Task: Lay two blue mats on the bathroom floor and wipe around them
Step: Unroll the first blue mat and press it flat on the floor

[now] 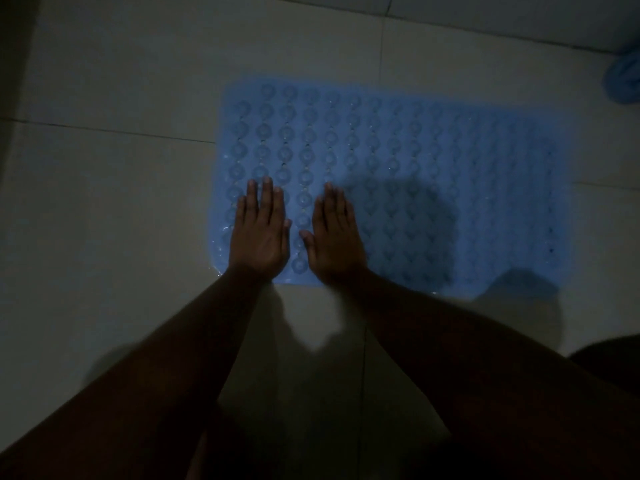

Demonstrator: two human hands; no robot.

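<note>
A blue mat (433,157) with rows of round bumps lies flat on the pale tiled floor (114,209). My left hand (260,230) presses flat on the mat's near left corner, fingers straight and together. Beside it, my right hand (335,233) lies flat on the mat too, fingers straight, thumb out toward the left hand. Neither hand holds anything. A dark shadow covers the mat just right of my right hand.
At the far right edge sits a blue object (623,77), partly cut off; it is too dim to tell what it is. Tile joints cross the floor. The wall base (485,26) runs along the top. The room is dim.
</note>
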